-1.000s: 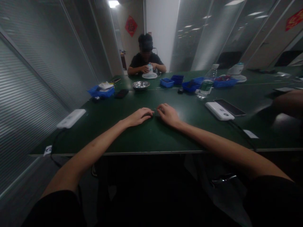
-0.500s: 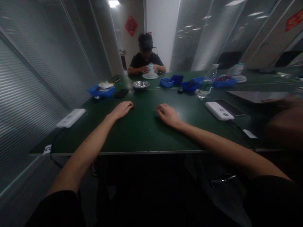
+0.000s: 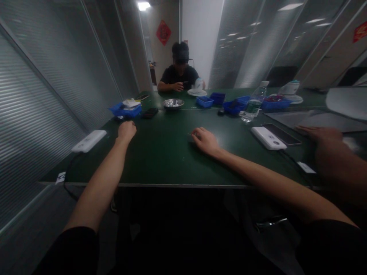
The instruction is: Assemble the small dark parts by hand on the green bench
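My left hand [image 3: 127,130] is curled closed above the left part of the dark green table [image 3: 160,164], just in front of a blue tray [image 3: 126,110] with white and yellow items in it. Its fingertips are turned away, so whatever it holds is hidden. Resting near the middle of the table, my right hand [image 3: 205,140] has its fingers bent together. A thin, faint sliver shows at its fingertips, too small to name.
A metal bowl [image 3: 173,104] and a dark phone-like object [image 3: 150,113] lie beyond my hands. White power banks [image 3: 268,138] with cables sit at both sides. A water bottle [image 3: 254,105] stands near blue trays [image 3: 205,101]. Another person's hand [image 3: 329,137] is at right; someone sits opposite.
My left hand has moved left, from the middle toward the blue tray. My right hand has stayed nearly in place. The person opposite has shifted their hands from the white object.
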A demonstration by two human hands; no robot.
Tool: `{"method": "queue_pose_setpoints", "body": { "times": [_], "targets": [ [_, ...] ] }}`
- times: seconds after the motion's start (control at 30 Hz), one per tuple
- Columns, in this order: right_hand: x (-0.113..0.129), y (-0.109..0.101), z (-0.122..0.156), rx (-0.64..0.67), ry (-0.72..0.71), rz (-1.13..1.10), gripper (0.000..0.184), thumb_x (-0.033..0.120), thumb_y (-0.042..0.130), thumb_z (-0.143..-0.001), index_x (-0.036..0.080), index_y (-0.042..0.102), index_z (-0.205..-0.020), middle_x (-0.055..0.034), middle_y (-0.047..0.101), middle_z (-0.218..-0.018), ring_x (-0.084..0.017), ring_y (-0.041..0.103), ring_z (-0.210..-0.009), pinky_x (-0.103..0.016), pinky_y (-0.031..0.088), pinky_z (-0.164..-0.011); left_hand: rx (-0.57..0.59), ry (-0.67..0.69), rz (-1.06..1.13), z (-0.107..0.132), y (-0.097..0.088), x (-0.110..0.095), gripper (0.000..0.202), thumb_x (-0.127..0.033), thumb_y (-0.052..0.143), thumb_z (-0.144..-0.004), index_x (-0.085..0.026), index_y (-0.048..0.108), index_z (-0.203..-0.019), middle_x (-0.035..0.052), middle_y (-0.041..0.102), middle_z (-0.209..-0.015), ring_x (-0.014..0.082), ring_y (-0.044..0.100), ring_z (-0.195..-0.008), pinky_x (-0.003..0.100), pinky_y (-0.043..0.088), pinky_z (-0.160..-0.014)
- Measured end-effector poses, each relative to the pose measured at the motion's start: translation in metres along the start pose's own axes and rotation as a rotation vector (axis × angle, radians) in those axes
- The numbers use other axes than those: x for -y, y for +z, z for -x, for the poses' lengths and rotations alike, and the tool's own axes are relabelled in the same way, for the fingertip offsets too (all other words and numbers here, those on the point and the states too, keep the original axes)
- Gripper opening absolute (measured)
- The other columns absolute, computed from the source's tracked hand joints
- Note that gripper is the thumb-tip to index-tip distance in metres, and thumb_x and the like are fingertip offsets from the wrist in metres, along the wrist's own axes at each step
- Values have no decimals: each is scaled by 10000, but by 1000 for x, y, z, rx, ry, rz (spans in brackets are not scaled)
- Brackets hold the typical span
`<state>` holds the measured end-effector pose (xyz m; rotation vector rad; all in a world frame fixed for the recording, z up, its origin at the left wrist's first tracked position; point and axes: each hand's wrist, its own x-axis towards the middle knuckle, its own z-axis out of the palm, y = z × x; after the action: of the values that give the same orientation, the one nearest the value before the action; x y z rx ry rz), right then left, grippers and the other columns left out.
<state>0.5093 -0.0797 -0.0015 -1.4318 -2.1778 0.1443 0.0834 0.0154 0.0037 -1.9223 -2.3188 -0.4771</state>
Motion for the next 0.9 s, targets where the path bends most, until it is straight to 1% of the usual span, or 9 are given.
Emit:
{"method": "queue_pose_setpoints", "body": {
  "times": [0.13, 0.27, 0.37, 0.47, 0.57, 0.63, 0.7, 0.83, 0.9],
  "targets": [
    [-1, 0, 0, -2, -15, 6, 228, 374, 514, -1062, 229, 659, -1163, -93, 660, -1123, -225, 632, -919, -325, 466, -747, -1, -69, 0, -1, -3, 9, 379, -223, 606, -892, -122, 741, -1231, 228, 704, -1270, 384, 653, -1169, 475, 521, -976],
    [0, -1, 1, -4, -13, -2, 232, 368, 517, -1058, 222, 664, -1164, -97, 662, -1116, -227, 631, -915, -319, 462, -725, -12, -146, 16, -6, -2, 27, 427, -210, 652, -859, -130, 736, -1271, 227, 694, -1303, 385, 643, -1203, 470, 521, -986],
    [1, -3, 1, 2, 3, -4, 238, 371, 513, -1059, 221, 664, -1166, -94, 664, -1108, -224, 632, -915, -313, 459, -722, -6, -167, 65, -11, 1, 40, 429, -208, 679, -854, -183, 747, -1277, 176, 707, -1317, 370, 651, -1211, 456, 520, -1006],
    [2, -3, 1, 12, 14, 0, 246, 375, 509, -1061, 224, 666, -1175, -90, 664, -1126, -219, 633, -935, -307, 459, -741, -10, -195, 114, -16, 4, 51, 466, -152, 709, -818, -239, 755, -1274, 105, 747, -1262, 335, 675, -1193, 418, 521, -1022],
    [2, -4, 1, 8, 10, 1, 242, 367, 512, -1059, 223, 669, -1174, -88, 664, -1133, -218, 632, -943, -306, 457, -756, -60, -167, 171, -19, 6, 60, 548, -55, 693, -790, -222, 734, -1310, 76, 771, -1206, 278, 691, -1178, 352, 509, -1039],
    [2, -5, 2, 6, 9, -8, 235, 360, 514, -1058, 222, 668, -1170, -88, 665, -1130, -216, 631, -931, -305, 456, -751, -81, -156, 184, -21, 8, 66, 557, -30, 680, -793, -202, 726, -1322, 75, 774, -1198, 259, 692, -1178, 329, 499, -1050],
    [2, -5, 2, 13, 10, -20, 236, 360, 513, -1058, 222, 668, -1170, -88, 663, -1130, -213, 629, -919, -303, 456, -736, -73, -167, 164, -22, 9, 72, 490, -65, 697, -811, -193, 748, -1282, 88, 772, -1201, 273, 687, -1182, 341, 493, -1058],
    [-1, -3, 1, 20, 9, -21, 237, 367, 516, -1059, 223, 667, -1171, -87, 661, -1129, -211, 628, -919, -302, 454, -731, -38, -185, 136, -25, 12, 79, 266, -174, 707, -877, -187, 803, -1125, 109, 776, -1163, 286, 701, -1119, 348, 508, -1025],
    [-2, -2, 0, 18, 3, -15, 233, 366, 522, -1057, 225, 668, -1171, -85, 661, -1127, -210, 628, -920, -304, 454, -740, -39, -177, 119, -26, 12, 80, 215, -190, 696, -896, -185, 809, -1080, 118, 773, -1159, 289, 702, -1113, 351, 513, -1019]
  ]
}}
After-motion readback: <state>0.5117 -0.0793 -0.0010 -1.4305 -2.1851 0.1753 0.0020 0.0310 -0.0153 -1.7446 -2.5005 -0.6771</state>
